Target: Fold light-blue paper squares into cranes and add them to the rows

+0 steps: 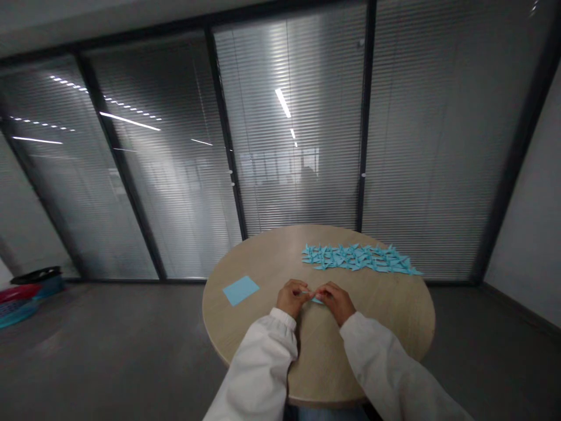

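Both hands meet over the middle of the round table, fingertips pinched together on a small folded piece of blue paper (317, 301). My left hand (293, 298) grips it from the left, fingers closed. From the right, my right hand (336, 300) is closed on the same paper. Most of the piece is hidden by the fingers, so its folded shape cannot be made out. Left of my hands lies a flat blue paper sheet (241, 290). Beyond them, toward the back right, several folded blue paper cranes (355, 257) are packed in a long band.
The round wooden table (272, 251) has its edge close to my body. Behind it stands a glass partition with blinds (302, 193) and dark frames. On the floor at far left are red and blue baskets (20, 301). A white wall (526, 234) rises on the right.
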`<state>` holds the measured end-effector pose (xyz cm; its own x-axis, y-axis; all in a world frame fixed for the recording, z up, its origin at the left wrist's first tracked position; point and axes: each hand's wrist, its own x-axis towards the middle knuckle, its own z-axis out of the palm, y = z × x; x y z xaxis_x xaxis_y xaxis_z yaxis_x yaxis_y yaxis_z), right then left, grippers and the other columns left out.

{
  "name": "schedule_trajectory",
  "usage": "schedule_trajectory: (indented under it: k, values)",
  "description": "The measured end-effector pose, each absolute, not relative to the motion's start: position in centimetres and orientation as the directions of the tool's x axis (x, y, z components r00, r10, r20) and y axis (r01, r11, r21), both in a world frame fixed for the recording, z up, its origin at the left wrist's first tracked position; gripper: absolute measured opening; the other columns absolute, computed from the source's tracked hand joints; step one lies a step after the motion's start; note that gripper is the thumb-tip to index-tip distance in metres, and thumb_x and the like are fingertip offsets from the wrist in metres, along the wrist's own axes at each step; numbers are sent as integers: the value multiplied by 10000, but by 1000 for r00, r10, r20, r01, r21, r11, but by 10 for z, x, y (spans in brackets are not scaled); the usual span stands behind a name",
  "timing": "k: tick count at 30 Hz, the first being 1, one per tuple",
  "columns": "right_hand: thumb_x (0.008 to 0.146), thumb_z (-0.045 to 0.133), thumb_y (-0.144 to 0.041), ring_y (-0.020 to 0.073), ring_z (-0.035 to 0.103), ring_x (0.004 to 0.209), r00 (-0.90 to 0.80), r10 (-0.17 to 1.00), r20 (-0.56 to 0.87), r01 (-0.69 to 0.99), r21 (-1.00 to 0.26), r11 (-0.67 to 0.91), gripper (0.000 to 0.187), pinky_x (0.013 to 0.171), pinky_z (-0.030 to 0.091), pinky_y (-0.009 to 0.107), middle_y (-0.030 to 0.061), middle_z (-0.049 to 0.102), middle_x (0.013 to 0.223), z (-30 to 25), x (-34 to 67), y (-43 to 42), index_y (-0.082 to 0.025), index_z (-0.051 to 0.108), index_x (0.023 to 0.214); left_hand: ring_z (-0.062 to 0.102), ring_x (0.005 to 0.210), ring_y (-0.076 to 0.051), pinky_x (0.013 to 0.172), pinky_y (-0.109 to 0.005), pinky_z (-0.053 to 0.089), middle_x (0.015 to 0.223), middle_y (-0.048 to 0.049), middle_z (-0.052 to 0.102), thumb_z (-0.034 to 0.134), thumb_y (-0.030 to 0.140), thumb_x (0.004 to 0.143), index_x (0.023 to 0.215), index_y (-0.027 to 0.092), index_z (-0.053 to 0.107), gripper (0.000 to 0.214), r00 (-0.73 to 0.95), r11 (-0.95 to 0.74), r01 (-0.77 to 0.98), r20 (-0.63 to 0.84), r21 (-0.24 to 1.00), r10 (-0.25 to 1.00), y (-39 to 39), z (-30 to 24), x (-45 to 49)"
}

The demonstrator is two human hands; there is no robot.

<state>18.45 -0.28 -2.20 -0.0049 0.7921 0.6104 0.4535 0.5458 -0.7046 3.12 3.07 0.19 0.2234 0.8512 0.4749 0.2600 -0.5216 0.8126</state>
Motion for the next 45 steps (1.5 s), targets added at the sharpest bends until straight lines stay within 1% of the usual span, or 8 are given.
schedule_trajectory:
  k: [7, 18, 27, 30, 33, 37, 40, 45]
  values:
    - [720, 553, -297, 145, 537, 677, 31, 783, 621, 463, -703, 539, 119, 639, 430, 255, 14, 574, 723, -25, 188, 0, -199, 616, 749, 553, 761, -164, 712, -278, 419, 742, -53, 608, 691, 251, 552, 569, 171, 669, 85, 172, -556, 176, 531, 812, 830, 36, 3, 25]
    - [706, 558, -287, 147, 547, 663, 91, 793, 602, 481, -724, 494, 114, 629, 434, 259, 13, 594, 711, -25, 189, 0, -197, 626, 725, 570, 783, -182, 746, -315, 434, 779, -76, 637, 658, 293, 590, 603, 190, 686, 107, 189, -546, 118, 521, 830, 832, 41, -1, 23]
    - [737, 508, -273, 154, 534, 661, 97, 766, 635, 544, -679, 494, 119, 622, 438, 269, 21, 566, 708, -24, 193, 1, -200, 599, 710, 579, 790, -188, 737, -304, 442, 778, -83, 648, 648, 309, 589, 618, 162, 676, 152, 129, -512, 113, 498, 852, 857, 41, 4, 20]
    - [745, 497, -253, 170, 533, 766, 89, 733, 675, 549, -647, 529, 130, 704, 440, 296, 42, 568, 812, -21, 189, -2, -204, 594, 817, 576, 809, -193, 739, -305, 437, 812, -88, 651, 645, 309, 590, 631, 160, 670, 156, 95, -462, 164, 452, 871, 887, 40, 2, 22]
    - [737, 504, -238, 178, 519, 845, 56, 722, 690, 544, -627, 558, 228, 777, 417, 318, 55, 560, 901, -20, 185, -5, -207, 558, 957, 582, 797, -192, 737, -299, 437, 822, -89, 652, 652, 306, 578, 615, 150, 659, 161, 125, -417, 163, 400, 894, 908, 39, 0, 26]
    - [731, 499, -254, 149, 534, 724, 34, 800, 599, 468, -717, 517, 122, 704, 432, 281, 12, 571, 777, -22, 183, -4, -210, 551, 832, 583, 692, -164, 668, -274, 450, 735, -72, 647, 645, 339, 590, 632, 126, 638, 217, 239, -367, 95, 337, 925, 911, 34, 1, 32]
    - [709, 522, -290, 133, 523, 646, 82, 845, 529, 339, -812, 475, 96, 617, 430, 241, -17, 540, 676, -25, 184, -1, -207, 494, 747, 558, 588, -132, 603, -263, 455, 604, -28, 604, 610, 394, 624, 682, 115, 608, 286, 308, -293, -18, 284, 956, 908, 30, 5, 34]
    - [672, 555, -338, 124, 510, 574, 101, 887, 450, 80, -892, 444, 194, 544, 416, 223, -26, 506, 631, -22, 185, 1, -202, 433, 737, 565, 585, -114, 608, -252, 465, 643, 7, 595, 751, 270, 445, 863, 126, 554, 484, 397, -188, -192, 252, 963, 883, 25, 9, 35]
